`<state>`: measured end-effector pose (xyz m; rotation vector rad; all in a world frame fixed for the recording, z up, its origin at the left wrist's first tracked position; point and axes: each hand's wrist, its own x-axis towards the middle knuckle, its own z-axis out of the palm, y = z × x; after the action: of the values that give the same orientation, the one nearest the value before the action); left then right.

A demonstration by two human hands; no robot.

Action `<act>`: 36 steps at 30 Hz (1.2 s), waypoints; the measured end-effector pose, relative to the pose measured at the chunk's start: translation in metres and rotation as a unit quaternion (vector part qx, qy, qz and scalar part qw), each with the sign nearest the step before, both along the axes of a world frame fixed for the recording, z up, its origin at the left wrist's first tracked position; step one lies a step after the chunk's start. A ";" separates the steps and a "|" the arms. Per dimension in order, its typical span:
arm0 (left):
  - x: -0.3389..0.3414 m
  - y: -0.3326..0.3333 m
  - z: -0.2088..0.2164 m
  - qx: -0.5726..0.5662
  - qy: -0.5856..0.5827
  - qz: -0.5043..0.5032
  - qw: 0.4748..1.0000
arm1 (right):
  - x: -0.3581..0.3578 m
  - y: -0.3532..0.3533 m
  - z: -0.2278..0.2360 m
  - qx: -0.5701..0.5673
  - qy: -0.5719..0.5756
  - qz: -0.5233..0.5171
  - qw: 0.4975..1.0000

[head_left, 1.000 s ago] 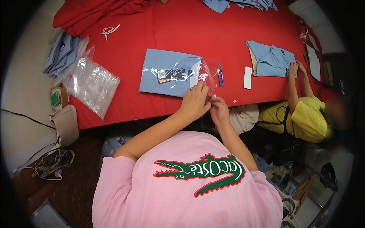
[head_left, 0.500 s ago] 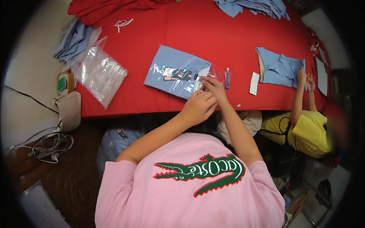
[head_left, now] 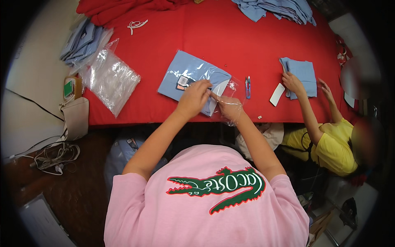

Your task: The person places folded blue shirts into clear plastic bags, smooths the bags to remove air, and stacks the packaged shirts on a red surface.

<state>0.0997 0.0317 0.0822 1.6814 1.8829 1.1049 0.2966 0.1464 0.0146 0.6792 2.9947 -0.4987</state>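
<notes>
A folded light-blue garment (head_left: pixel 174 71) lies in a clear plastic bag (head_left: pixel 235 87) on the red-covered table, its loose open end toward the right. A dark tag with a white label (head_left: pixel 182 81) shows through the plastic, partly covered by my left hand (head_left: pixel 194 99). That hand is closed on the top of the bag, fingers bent over the tag's right part. My right hand (head_left: pixel 229 109) is at the bag's open end with clear film over its back. Its forefinger reaches toward my left fingertips while the other fingers curl; what they hold is hidden.
Blue-handled thread snips (head_left: pixel 247 87) lie right of the bag. Clear empty bags (head_left: pixel 113 78) and bagged blue garments (head_left: pixel 84 41) are at left. Further right, a co-worker's hands (head_left: pixel 293 84) fold a blue garment (head_left: pixel 305 74) beside a white card (head_left: pixel 277 94). Blue garments (head_left: pixel 284 9) are heaped behind.
My left hand has moved up and left onto the tag. My right hand has dropped lower, with film now over it. The co-worker's garment is folded smaller.
</notes>
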 end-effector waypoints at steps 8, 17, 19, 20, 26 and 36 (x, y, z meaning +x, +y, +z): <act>-0.081 0.012 -0.046 -0.105 0.330 -0.014 0.938 | -0.015 -0.012 0.037 -0.067 0.068 -0.061 0.994; -0.059 0.055 -0.031 -0.139 0.270 -0.091 0.948 | 0.096 -0.073 0.027 -0.720 0.413 -0.403 0.386; -0.054 0.083 -0.036 -0.097 0.251 -0.122 0.955 | 0.097 -0.091 0.036 -0.723 0.408 -0.403 0.386; -0.055 0.098 -0.036 -0.114 0.235 -0.153 0.953 | 0.090 -0.099 0.036 -0.709 0.392 -0.411 0.419; -0.048 0.156 -0.019 -0.158 0.207 -0.258 0.930 | 0.073 -0.108 -0.008 -0.651 0.431 -0.463 0.419; -0.069 0.138 -0.026 -0.181 0.161 -0.211 0.947 | 0.051 -0.084 0.020 -0.542 0.450 -0.521 0.482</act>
<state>0.0306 0.1693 0.0559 1.9905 1.6500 0.3090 0.3473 0.0629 0.0341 2.2566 1.1585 -3.0206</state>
